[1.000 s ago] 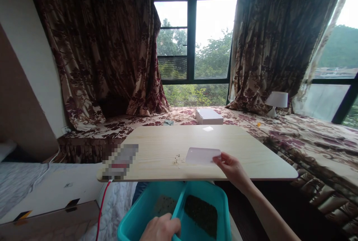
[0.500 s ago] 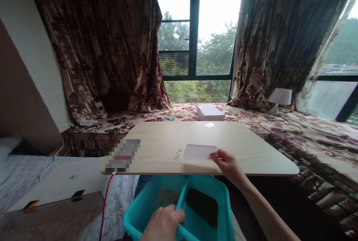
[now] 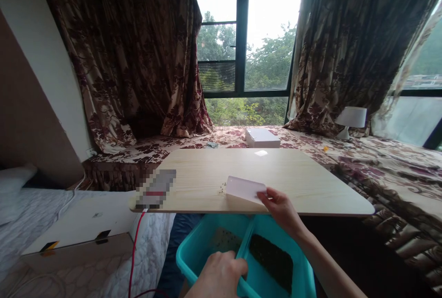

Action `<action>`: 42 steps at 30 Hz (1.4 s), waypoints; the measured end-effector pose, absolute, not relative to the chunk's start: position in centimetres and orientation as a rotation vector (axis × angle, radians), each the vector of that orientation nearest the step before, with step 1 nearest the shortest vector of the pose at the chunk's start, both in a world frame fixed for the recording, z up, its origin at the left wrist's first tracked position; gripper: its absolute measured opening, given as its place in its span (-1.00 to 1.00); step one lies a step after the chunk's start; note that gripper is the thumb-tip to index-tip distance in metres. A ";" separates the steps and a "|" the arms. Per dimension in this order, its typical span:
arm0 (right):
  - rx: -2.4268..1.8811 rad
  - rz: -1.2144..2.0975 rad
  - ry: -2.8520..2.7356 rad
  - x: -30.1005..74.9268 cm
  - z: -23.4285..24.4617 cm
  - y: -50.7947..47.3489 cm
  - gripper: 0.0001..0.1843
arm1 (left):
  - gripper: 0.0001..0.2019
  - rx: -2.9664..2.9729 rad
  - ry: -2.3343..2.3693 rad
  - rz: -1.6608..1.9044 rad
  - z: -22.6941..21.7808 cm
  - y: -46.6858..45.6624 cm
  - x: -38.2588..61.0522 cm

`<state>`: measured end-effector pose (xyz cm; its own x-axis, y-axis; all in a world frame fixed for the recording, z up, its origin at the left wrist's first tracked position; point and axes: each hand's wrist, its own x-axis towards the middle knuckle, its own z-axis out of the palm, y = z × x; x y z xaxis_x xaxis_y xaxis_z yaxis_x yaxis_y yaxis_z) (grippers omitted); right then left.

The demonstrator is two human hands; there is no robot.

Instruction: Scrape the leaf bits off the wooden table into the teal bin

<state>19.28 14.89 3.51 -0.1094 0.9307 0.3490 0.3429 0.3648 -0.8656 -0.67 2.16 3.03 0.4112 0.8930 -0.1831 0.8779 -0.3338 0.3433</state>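
At table edge [image 3: 311, 208] | my right hand [image 3: 281, 208] pinches white scraper card [image 3: 243, 188], tilted | left hand [image 3: 221, 277] grips teal bin divider [image 3: 246, 248] | risk: seeds [image 3: 221, 190] miss bin if misaligned.

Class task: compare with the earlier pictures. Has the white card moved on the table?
Yes. The card has slid toward the table's near edge, past the specks.

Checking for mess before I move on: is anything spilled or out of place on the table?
Yes. A few dark seed-like grains lie loose on the pale wooden table, just left of the white plastic card held tilted by the right hand. Similar dark grains fill the teal bin below.
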 end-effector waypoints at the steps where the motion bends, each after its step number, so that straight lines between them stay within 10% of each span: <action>1: -1.147 0.763 -1.663 19.2 3.4 14.9 -0.67 | -0.71 2.301 1.514 0.041 2.9 2.3 -0.6; 42: -1.081 0.865 -1.777 18.9 4.7 11.4 -0.67 | -0.75 2.278 1.478 -0.033 1.3 3.6 -1.7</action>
<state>18.85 11.43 4.67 -0.2547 0.9152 0.3123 0.3191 0.3845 -0.8662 -1.75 3.61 1.30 0.4338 0.8672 -0.2444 0.8773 -0.3446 0.3341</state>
